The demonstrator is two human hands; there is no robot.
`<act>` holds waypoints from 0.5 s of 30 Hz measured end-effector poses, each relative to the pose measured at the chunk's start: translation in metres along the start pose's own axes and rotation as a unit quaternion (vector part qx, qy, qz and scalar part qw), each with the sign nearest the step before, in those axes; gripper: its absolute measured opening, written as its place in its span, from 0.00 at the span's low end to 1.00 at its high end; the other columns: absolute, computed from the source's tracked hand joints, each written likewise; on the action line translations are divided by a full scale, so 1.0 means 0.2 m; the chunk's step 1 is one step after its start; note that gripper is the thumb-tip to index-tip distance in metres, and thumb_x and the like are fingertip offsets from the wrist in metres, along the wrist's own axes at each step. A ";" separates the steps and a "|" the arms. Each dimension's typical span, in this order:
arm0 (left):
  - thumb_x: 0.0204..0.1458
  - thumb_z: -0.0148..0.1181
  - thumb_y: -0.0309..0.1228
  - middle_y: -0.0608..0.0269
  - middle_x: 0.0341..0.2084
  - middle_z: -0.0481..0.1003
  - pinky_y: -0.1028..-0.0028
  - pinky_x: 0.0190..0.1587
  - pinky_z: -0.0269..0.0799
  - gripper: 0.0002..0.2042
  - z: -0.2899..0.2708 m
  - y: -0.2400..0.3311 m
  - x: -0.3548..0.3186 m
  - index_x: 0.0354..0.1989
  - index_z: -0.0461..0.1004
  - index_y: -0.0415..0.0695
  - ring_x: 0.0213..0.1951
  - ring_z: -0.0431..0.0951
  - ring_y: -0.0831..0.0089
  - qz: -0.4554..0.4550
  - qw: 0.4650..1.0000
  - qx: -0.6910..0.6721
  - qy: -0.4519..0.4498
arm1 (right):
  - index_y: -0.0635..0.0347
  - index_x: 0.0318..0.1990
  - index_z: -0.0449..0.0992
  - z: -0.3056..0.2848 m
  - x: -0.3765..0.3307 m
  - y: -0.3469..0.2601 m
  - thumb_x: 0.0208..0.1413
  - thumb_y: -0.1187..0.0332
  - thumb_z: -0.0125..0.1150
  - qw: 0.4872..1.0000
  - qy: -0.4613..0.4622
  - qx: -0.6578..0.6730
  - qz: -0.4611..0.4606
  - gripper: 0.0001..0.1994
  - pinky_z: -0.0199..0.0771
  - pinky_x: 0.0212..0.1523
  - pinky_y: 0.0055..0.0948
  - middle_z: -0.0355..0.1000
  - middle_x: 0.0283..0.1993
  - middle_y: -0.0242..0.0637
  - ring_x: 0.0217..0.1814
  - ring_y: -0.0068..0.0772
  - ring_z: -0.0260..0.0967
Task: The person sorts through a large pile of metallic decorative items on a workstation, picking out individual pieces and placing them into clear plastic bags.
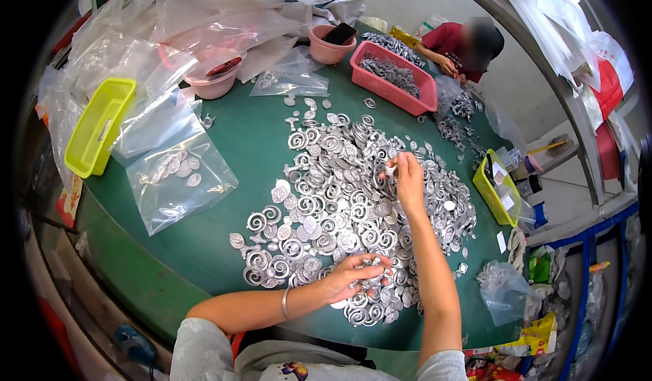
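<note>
A broad heap of silvery metal charms point(360, 211), spirals, ovals and small odd shapes, covers the middle of the green table point(224, 252). My left hand point(356, 276) is cupped at the near edge of the heap, its fingers curled around several small metal charms. Over the far right part of the heap is my right hand point(405, 172), thumb and fingertips pinched together. A small silvery piece shows at those fingertips, too small to name its shape. Left of the heap lies a clear plastic bag point(159, 208) with several oval charms in it.
A pink basket point(424, 98) of grey metal parts stands at the back, with a person point(468, 45) behind it. Yellow-green baskets point(85, 157) flank the table, one on each side. Two pink bowls point(326, 51) and plastic sheets point(224, 21) fill the far left.
</note>
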State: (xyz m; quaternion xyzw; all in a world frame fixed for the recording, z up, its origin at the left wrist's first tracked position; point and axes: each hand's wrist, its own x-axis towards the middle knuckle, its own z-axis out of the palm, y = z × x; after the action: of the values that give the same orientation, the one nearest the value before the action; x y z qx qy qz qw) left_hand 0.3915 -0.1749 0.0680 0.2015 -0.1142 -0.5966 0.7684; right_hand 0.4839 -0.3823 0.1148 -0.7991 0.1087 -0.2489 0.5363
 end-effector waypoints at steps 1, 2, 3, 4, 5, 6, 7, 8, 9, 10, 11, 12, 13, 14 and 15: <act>0.55 0.57 0.33 0.62 0.40 0.72 0.78 0.29 0.68 0.13 0.00 0.00 0.00 0.48 0.69 0.44 0.43 0.72 0.73 0.001 1.000 0.000 0.000 | 0.64 0.33 0.70 0.05 0.02 0.00 0.63 0.67 0.46 0.998 -0.028 0.024 0.051 0.11 0.60 0.24 0.23 0.69 0.24 0.31 0.22 0.20 0.61; 0.55 0.57 0.34 0.62 0.40 0.71 0.78 0.29 0.67 0.13 0.00 0.00 0.00 0.48 0.70 0.45 0.43 0.72 0.74 0.001 1.000 0.002 -0.009 | 0.64 0.34 0.70 0.08 0.04 0.00 0.63 0.67 0.47 0.992 -0.054 0.046 0.102 0.10 0.60 0.24 0.22 0.69 0.23 0.30 0.22 0.20 0.62; 0.55 0.57 0.34 0.63 0.40 0.71 0.78 0.29 0.67 0.13 0.00 0.00 0.00 0.47 0.70 0.45 0.43 0.72 0.74 0.000 1.000 0.003 -0.010 | 0.63 0.35 0.71 0.11 0.06 0.00 0.62 0.67 0.48 0.983 -0.080 0.069 0.152 0.09 0.60 0.24 0.21 0.69 0.23 0.30 0.23 0.19 0.62; 0.55 0.57 0.34 0.63 0.40 0.71 0.78 0.29 0.67 0.13 0.00 0.00 0.00 0.47 0.70 0.45 0.43 0.72 0.74 -0.001 1.000 0.005 -0.010 | 0.63 0.38 0.72 0.12 0.10 0.02 0.60 0.66 0.51 0.989 -0.112 -0.060 0.070 0.09 0.65 0.27 0.22 0.70 0.23 0.33 0.25 0.19 0.64; 0.56 0.57 0.34 0.63 0.40 0.71 0.78 0.29 0.67 0.13 0.01 0.00 0.01 0.47 0.70 0.45 0.43 0.71 0.74 -0.004 1.000 0.005 -0.012 | 0.62 0.39 0.75 0.14 0.13 0.07 0.57 0.61 0.58 0.981 -0.153 -0.115 0.017 0.13 0.71 0.31 0.31 0.74 0.27 0.41 0.29 0.29 0.71; 0.55 0.57 0.34 0.63 0.39 0.71 0.78 0.29 0.67 0.13 0.00 0.00 0.00 0.47 0.70 0.45 0.43 0.71 0.74 -0.001 1.000 0.005 -0.010 | 0.62 0.37 0.76 0.20 0.10 0.01 0.54 0.58 0.60 0.948 -0.156 -0.276 -0.034 0.15 0.72 0.33 0.35 0.75 0.29 0.45 0.31 0.36 0.73; 0.55 0.57 0.34 0.63 0.39 0.71 0.78 0.29 0.66 0.13 -0.01 0.01 -0.01 0.47 0.70 0.45 0.43 0.71 0.74 0.001 1.000 0.004 -0.008 | 0.62 0.35 0.77 0.25 0.08 -0.05 0.51 0.56 0.62 0.886 -0.155 -0.429 -0.085 0.17 0.73 0.36 0.40 0.75 0.31 0.50 0.33 0.43 0.75; 0.55 0.57 0.34 0.63 0.39 0.71 0.78 0.29 0.66 0.12 -0.01 0.01 -0.01 0.46 0.70 0.45 0.43 0.71 0.74 0.001 1.000 0.005 -0.011 | 0.61 0.33 0.78 0.27 0.07 -0.12 0.48 0.54 0.64 0.861 -0.158 -0.478 -0.074 0.17 0.72 0.35 0.44 0.75 0.30 0.50 0.34 0.52 0.74; 0.55 0.57 0.34 0.63 0.39 0.71 0.78 0.29 0.66 0.12 -0.01 0.01 -0.01 0.46 0.70 0.45 0.42 0.71 0.74 0.000 1.000 0.004 -0.012 | 0.61 0.32 0.78 0.27 0.06 -0.12 0.48 0.55 0.64 0.862 -0.148 -0.480 -0.067 0.17 0.72 0.34 0.44 0.75 0.29 0.50 0.33 0.52 0.74; 0.55 0.57 0.34 0.63 0.39 0.71 0.78 0.29 0.66 0.13 -0.01 0.00 -0.01 0.46 0.70 0.45 0.42 0.71 0.74 -0.001 1.000 0.004 -0.013 | 0.61 0.32 0.78 0.27 0.06 -0.11 0.49 0.55 0.64 0.864 -0.137 -0.481 -0.060 0.16 0.72 0.33 0.44 0.75 0.28 0.50 0.32 0.52 0.74; 0.55 0.57 0.34 0.63 0.39 0.71 0.78 0.29 0.66 0.13 -0.01 0.00 -0.01 0.46 0.70 0.45 0.42 0.71 0.74 -0.001 1.000 0.004 -0.016 | 0.61 0.32 0.78 0.27 0.06 -0.12 0.49 0.56 0.64 0.864 -0.127 -0.484 -0.055 0.15 0.72 0.33 0.44 0.75 0.28 0.49 0.31 0.51 0.74; 0.55 0.57 0.34 0.63 0.39 0.71 0.78 0.29 0.66 0.12 -0.01 0.01 -0.01 0.46 0.70 0.45 0.42 0.71 0.74 0.000 1.000 0.005 -0.015 | 0.61 0.30 0.78 0.24 0.04 -0.10 0.50 0.58 0.63 0.893 -0.091 -0.436 -0.068 0.14 0.72 0.31 0.45 0.74 0.26 0.49 0.29 0.52 0.73; 0.55 0.57 0.34 0.63 0.39 0.71 0.78 0.29 0.66 0.12 0.00 0.01 -0.01 0.46 0.70 0.45 0.42 0.71 0.74 0.000 1.000 0.006 -0.013 | 0.63 0.29 0.77 0.21 0.03 -0.06 0.49 0.59 0.64 0.928 -0.057 -0.360 -0.078 0.14 0.71 0.30 0.41 0.74 0.25 0.49 0.27 0.49 0.73; 0.55 0.57 0.34 0.63 0.39 0.71 0.78 0.29 0.66 0.12 0.01 0.00 0.00 0.46 0.70 0.45 0.42 0.71 0.74 -0.001 1.000 0.005 -0.015 | 0.64 0.29 0.77 0.15 0.01 -0.04 0.49 0.60 0.66 0.947 -0.042 -0.311 -0.070 0.14 0.69 0.29 0.38 0.74 0.23 0.46 0.25 0.43 0.72; 0.55 0.56 0.34 0.63 0.39 0.71 0.77 0.29 0.66 0.12 0.01 0.01 -0.01 0.46 0.70 0.44 0.42 0.71 0.74 0.001 1.000 0.005 -0.015 | 0.64 0.28 0.77 0.11 -0.01 -0.03 0.48 0.60 0.67 0.964 -0.029 -0.257 -0.062 0.14 0.68 0.27 0.34 0.73 0.21 0.42 0.22 0.38 0.70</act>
State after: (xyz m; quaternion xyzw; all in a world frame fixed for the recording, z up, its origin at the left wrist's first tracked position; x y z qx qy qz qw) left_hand 0.3912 -0.1737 0.0706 0.1960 -0.1292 -0.5980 0.7663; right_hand 0.4930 -0.3621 0.1135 -0.9221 0.1034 -0.2223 0.2992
